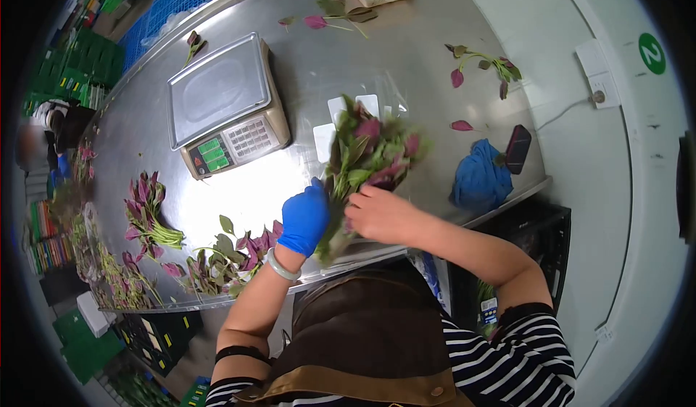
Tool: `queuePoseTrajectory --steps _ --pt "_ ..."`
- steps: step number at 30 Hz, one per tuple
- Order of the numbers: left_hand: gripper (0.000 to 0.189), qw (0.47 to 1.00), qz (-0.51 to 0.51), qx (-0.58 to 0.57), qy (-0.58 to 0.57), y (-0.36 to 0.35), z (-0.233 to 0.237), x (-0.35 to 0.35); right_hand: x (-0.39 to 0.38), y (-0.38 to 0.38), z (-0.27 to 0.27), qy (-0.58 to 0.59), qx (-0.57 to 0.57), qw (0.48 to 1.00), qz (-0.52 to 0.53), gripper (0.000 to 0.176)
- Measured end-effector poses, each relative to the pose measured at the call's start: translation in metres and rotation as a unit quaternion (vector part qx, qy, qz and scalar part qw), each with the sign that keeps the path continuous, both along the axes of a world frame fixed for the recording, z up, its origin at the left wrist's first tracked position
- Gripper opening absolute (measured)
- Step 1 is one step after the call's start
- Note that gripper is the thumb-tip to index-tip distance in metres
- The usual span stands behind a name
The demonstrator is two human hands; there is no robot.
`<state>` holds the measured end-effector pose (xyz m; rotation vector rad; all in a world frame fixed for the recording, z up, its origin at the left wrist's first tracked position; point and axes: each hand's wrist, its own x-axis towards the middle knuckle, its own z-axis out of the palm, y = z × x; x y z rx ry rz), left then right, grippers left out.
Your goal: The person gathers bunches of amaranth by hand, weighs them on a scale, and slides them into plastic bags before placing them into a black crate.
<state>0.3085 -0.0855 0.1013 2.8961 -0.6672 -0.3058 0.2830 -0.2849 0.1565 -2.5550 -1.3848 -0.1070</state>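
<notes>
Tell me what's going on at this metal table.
A person holds a purple-and-green leafy bunch over the table, with the gloved left hand and bare right hand both on it. A scale stands to the left. Another bunch and loose sprigs lie on the metal.

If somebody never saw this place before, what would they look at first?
Probably the bright blue-gloved left hand, closed around a big bunch of green and purple leaves in the middle, with the bare right hand at its side. Next might come the scale with its green screens, to the left on the shiny metal table. Near the table's right end sits a crumpled blue bundle.
</notes>
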Motion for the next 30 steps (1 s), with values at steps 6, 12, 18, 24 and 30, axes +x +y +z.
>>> queuePoseTrajectory --steps 6,12,18,24,30 --pt "0.042 0.985 -0.167 0.032 -0.011 0.045 -0.033 -0.024 -0.023 0.056 -0.104 0.225 0.047 0.962 -0.149 0.014" --pt "0.082 0.992 -0.09 -0.082 0.015 0.042 -0.027 -0.057 -0.043 0.055 -0.112 0.187 0.117 0.951 -0.216 0.019" --pt "0.078 0.994 -0.087 -0.027 -0.056 0.045 -0.076 -0.075 -0.068 0.062 -0.052 -0.002 0.0 0.991 -0.137 0.035" --pt "0.065 0.995 -0.062 -0.072 -0.013 0.038 -0.068 -0.084 -0.01 0.062 -0.074 0.052 -0.177 0.978 -0.095 0.088" --pt "0.059 0.959 -0.204 -0.178 -0.081 0.054 -0.042 -0.066 0.052 0.04 -0.056 0.22 -0.188 0.948 -0.131 0.074"
